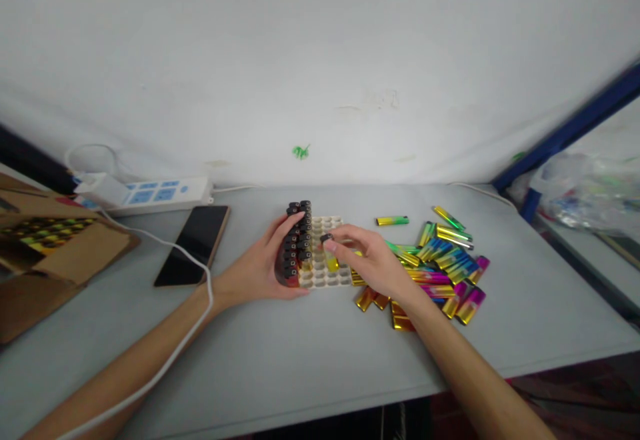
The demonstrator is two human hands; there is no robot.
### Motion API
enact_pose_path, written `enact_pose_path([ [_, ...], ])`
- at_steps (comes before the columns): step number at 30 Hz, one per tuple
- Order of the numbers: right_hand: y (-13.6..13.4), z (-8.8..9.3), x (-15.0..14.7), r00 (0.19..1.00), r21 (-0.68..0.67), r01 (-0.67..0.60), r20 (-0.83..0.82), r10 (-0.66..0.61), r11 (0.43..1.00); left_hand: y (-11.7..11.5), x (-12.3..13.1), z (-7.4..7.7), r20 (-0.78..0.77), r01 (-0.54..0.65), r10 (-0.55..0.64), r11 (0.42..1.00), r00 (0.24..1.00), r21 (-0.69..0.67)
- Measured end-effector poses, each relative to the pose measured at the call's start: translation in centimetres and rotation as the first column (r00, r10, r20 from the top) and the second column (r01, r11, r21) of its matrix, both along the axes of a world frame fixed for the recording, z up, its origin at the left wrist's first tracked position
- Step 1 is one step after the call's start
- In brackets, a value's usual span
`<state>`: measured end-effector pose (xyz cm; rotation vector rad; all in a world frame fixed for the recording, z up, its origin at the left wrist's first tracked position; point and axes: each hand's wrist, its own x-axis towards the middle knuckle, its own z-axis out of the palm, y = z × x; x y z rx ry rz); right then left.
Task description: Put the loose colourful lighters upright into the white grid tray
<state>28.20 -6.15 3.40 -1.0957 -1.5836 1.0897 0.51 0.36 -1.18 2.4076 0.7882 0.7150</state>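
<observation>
A white tray with rows of holes [327, 280] lies on the table. Upright lighters with black tops [290, 253] fill the holes at its left end. My left hand [273, 260] curls round that end, its thumb along the near side and its fingers over the far side of the lighters. Pinched between the thumb and fingers of my right hand [373, 260] is a yellow lighter [332, 261], held slightly tilted over the holes. To the right, partly behind my right hand, lies a heap of shiny multicoloured lighters [445, 260].
A phone [193, 247] and a power strip [165, 193] lie at the left, with a white cable [207, 277] crossing above my left forearm. A cardboard box [75, 253] holding lighters stands far left. Plastic bags [585, 187] are beyond the blue frame [575, 123].
</observation>
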Motion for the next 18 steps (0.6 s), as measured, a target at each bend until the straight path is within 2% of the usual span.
enact_pose_path([
  [4, -0.2, -0.4, -0.6, 0.994, 0.131, 0.048, 0.092, -0.06, 0.99, 0.0, 0.0, 0.2, -0.033, 0.0, 0.001, 1.0, 0.999, 0.013],
  [9, -0.5, -0.3, -1.3, 0.99, 0.082, 0.002, 0.144, -0.014, 0.997, -0.1, 0.1, 0.4, -0.039, -0.002, 0.003, 1.0, 0.999, 0.015],
  [13, -0.8, 0.0, -1.1, 0.969, 0.108, -0.042, 0.246, 0.014, 0.993, -0.2, 0.1, 0.4, -0.022, 0.008, -0.008, 1.0, 1.0, 0.02],
  [16, -0.9, -0.2, -0.8, 0.934, 0.218, -0.07, 0.356, -0.012, 0.973, -0.2, 0.1, 0.5, -0.022, 0.004, -0.003, 1.0, 1.0, 0.018],
  [18, -0.9, -0.6, -0.7, 0.897, 0.324, -0.125, 0.44, -0.032, 0.938, -0.2, 0.2, 0.5, -0.025, -0.001, 0.001, 1.0, 1.0, 0.013],
])
